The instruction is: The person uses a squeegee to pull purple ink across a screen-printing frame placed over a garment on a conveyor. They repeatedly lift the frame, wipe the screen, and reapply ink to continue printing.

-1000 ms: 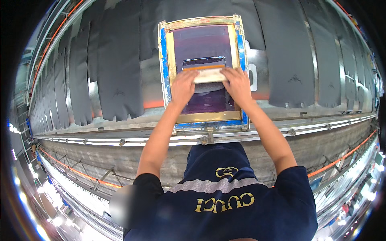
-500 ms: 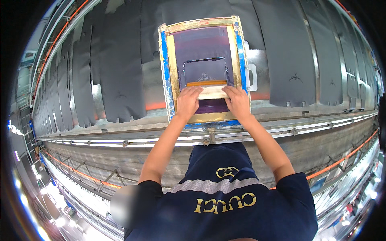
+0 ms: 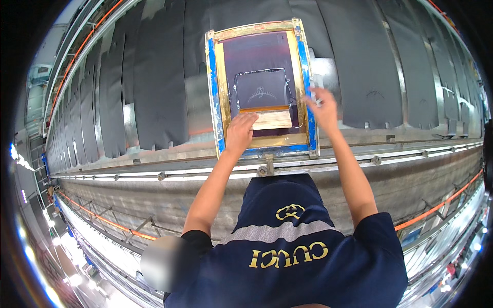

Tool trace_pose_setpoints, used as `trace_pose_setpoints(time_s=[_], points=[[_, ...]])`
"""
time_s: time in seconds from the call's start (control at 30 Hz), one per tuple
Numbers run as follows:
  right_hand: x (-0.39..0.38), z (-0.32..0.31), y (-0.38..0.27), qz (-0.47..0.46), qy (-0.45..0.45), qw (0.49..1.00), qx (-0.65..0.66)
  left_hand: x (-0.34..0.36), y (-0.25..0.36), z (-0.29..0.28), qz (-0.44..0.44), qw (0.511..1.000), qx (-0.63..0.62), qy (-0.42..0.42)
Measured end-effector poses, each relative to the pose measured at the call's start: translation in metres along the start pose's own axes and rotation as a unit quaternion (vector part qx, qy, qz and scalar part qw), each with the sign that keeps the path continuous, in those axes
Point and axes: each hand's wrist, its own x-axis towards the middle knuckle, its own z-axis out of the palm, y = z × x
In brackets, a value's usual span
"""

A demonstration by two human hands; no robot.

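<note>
A printing screen (image 3: pixel 212 84) with a wooden frame, blue tape and dark mesh lies over dark grey sheets. On its mesh rests a squeegee (image 3: pixel 275 120) with a pale wooden grip and an orange blade, below a white sunburst-like motif. My left hand (image 3: pixel 240 133) is closed over the left end of that grip. At the screen's right edge, the fingers of my right hand (image 3: pixel 324 110) curl around the pale side handle (image 3: pixel 318 101), slightly blurred and partly covering it. A dark ink line borders the motif.
Rows of dark grey sheets (image 3: pixel 159 77) cover the long metal table on both sides. A metal rail (image 3: pixel 205 172) with stops runs along its near edge. Past a grey floor strip, orange-edged racks (image 3: pixel 120 231) stand behind me.
My right hand has let go of the squeegee and moved right to the screen's side handle. My left hand stays on the squeegee, which is now slightly tilted.
</note>
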Motion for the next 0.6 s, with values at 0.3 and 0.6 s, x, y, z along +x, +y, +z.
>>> trace_pose_setpoints(time_s=[0.3,0.6], points=[[0.057,0.012,0.066,0.151,0.010,0.989,-0.002,-0.009,0.007,0.004,-0.015,0.999,-0.017,-0.024],[0.061,0.026,0.056,0.144,0.053,0.988,-0.026,-0.015,0.006,0.014,-0.028,0.999,-0.029,-0.005]])
